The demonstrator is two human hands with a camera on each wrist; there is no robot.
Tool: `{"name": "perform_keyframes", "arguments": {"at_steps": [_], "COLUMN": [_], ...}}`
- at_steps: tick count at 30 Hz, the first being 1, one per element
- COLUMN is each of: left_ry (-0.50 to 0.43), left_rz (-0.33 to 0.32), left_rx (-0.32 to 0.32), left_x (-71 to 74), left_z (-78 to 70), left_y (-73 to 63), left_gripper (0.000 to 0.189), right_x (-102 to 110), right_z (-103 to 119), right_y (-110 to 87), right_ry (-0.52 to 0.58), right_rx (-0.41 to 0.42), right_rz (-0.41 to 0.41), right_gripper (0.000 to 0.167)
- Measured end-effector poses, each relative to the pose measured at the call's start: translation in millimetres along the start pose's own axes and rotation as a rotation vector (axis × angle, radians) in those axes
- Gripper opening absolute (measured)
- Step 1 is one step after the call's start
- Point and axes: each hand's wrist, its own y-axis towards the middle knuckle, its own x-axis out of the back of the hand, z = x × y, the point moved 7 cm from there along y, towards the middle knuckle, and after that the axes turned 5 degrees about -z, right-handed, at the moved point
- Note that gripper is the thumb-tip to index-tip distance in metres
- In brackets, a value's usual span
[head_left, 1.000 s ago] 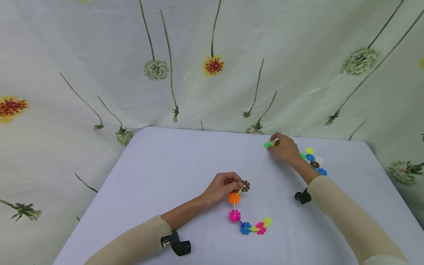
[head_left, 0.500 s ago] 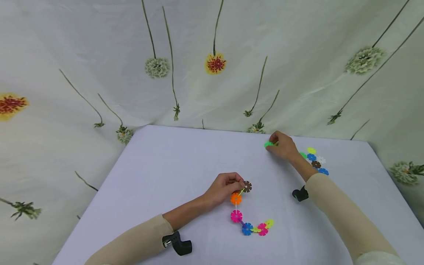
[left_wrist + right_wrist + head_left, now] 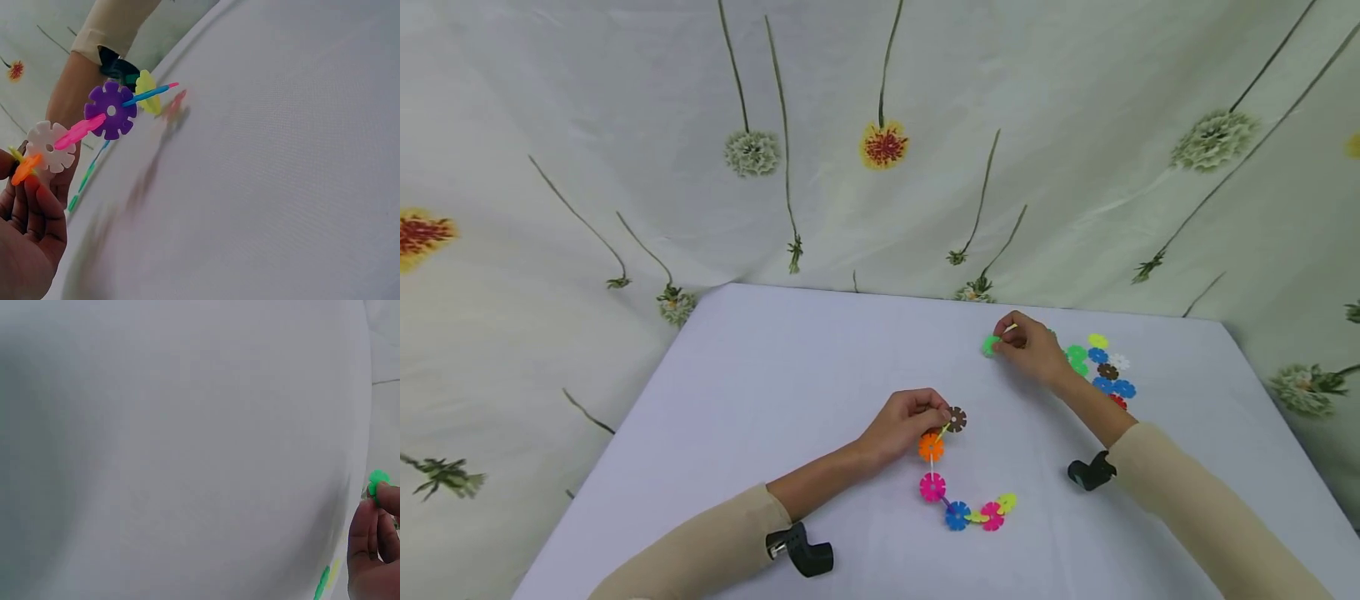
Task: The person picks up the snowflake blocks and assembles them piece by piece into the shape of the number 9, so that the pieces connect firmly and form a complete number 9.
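In the head view my left hand [image 3: 904, 429] pinches the upper end of a chain of interlocked notched plastic discs. Brown [image 3: 956, 419], orange [image 3: 931, 447], pink [image 3: 932, 487] and blue discs [image 3: 957, 516] show along it. The left wrist view shows its orange disc [image 3: 26, 169] at the fingertips, then a white disc [image 3: 57, 157] and a purple disc [image 3: 100, 125]. Farther back, my right hand [image 3: 1032, 348] pinches a green notched disc [image 3: 989, 345] above the table; the right wrist view shows this green disc [image 3: 378, 477] between thumb and fingers.
Loose discs lie at the back right: green [image 3: 1077, 353], yellow [image 3: 1098, 341], brown [image 3: 1107, 372], blue [image 3: 1123, 389] and others, partly behind the right forearm. A flowered cloth [image 3: 820, 208] hangs behind the white table [image 3: 775, 358].
My right hand has drawn back from the table's far edge, slightly toward the left hand, with the green disc. More loose discs show beside its forearm. The left hand stays in place.
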Motion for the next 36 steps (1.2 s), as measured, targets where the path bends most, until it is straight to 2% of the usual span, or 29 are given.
{"name": "perform_keyframes", "arguments": {"at_steps": [5,11,18,21,25,31,36], "left_ry": [-0.021,-0.024,-0.007,-0.031,-0.072,-0.078,-0.083], "left_rz": [0.005,0.0,-0.018,-0.012,-0.003,-0.02,-0.028], "left_rx": [0.019,0.042,0.064,0.075,0.078,0.07,0.066], "left_x": [-1.0,-1.2,-1.9,-4.1,-5.3,-6.8,-7.9], "left_z": [2.1,4.4,4.9,6.1,7.8,3.8,1.7], "left_y": [2.3,3.7,4.4,5.8,6.7,5.3,5.0], "left_gripper": [0.025,0.026,0.027,0.026,0.025,0.025,0.024], "right_x": [-4,-6,-5,-7,-11,-13,-14], "right_z": [11,23,32,34,41,52,56], "right_y": [-32.7,-68.7,-98.8,-107.6,-116.1,-123.6,-125.9], "right_ry": [0.139,0.195,0.281,0.32,0.312,0.211,0.154], "right_rx": [0.025,0.057,0.115,0.13,0.196,0.325,0.376], "right_rz": [0.007,0.042,0.062,0.068,0.064,0.021,-0.004], "right_gripper": [0.023,0.024,0.017,0.016,0.012,0.014,0.02]}}
